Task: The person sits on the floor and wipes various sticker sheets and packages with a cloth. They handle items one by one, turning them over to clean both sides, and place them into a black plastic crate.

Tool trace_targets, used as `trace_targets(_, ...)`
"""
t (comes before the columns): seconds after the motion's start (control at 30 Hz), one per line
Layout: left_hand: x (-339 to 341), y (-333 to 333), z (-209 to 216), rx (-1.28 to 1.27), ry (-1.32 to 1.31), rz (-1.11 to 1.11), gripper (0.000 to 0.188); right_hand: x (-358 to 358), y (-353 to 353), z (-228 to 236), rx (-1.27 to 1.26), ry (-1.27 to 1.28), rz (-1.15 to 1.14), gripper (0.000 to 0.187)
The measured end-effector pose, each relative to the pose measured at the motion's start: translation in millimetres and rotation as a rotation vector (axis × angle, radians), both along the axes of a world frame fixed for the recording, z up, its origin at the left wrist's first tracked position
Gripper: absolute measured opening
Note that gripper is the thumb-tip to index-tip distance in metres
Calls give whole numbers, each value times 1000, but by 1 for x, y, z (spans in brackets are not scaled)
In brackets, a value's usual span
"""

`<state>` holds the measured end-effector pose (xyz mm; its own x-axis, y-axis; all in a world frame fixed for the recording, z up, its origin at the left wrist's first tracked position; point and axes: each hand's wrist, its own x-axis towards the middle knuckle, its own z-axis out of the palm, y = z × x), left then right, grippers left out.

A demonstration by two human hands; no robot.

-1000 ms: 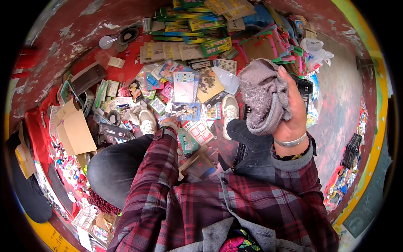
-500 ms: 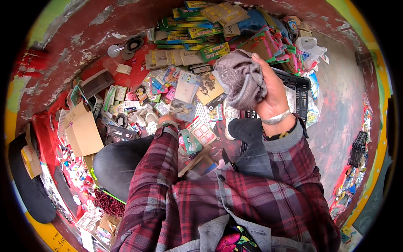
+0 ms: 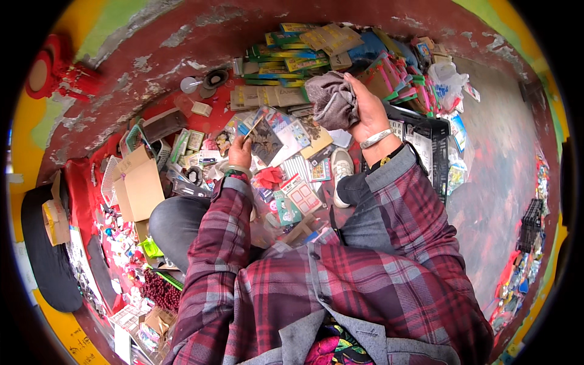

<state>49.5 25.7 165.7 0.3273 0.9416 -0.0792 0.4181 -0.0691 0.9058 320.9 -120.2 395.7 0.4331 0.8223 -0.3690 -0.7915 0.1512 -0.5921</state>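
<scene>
My right hand (image 3: 372,115) is raised and closed around a bunched grey-brown cloth (image 3: 332,100). Lower and to the left, my left hand (image 3: 241,153) grips the edge of a thin flat packet (image 3: 265,143) with a dark face and a tan edge. Its fingertips are partly hidden, and I cannot make out what is printed on the packet. Behind and beside it lie several other flat packets and cards, among them a tan envelope-like sheet (image 3: 316,140). Nearer my body lie a white card with red frames (image 3: 301,193) and a green card (image 3: 287,208).
A black plastic crate (image 3: 439,152) stands to the right of my knee. Stacked boxed goods (image 3: 292,55) rest against the far wall. An opened cardboard box (image 3: 139,185) and small baskets (image 3: 109,181) are on the left. A white plastic bag (image 3: 447,79) lies at the far right.
My left hand has come up from the pile, and the flat packet in it now shows its dark face. My right hand still holds the cloth, now a little further left. The view has shifted.
</scene>
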Motion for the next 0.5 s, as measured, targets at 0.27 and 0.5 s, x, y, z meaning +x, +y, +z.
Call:
trace_targets(0.27,6,-14,230,-565,-817,-77,7,-4,2,8,112,-77,-31,31)
trace_targets(0.5,10,-48,251,-841,-1175,-119,34,-70,-2,34,242,-779,-108,28)
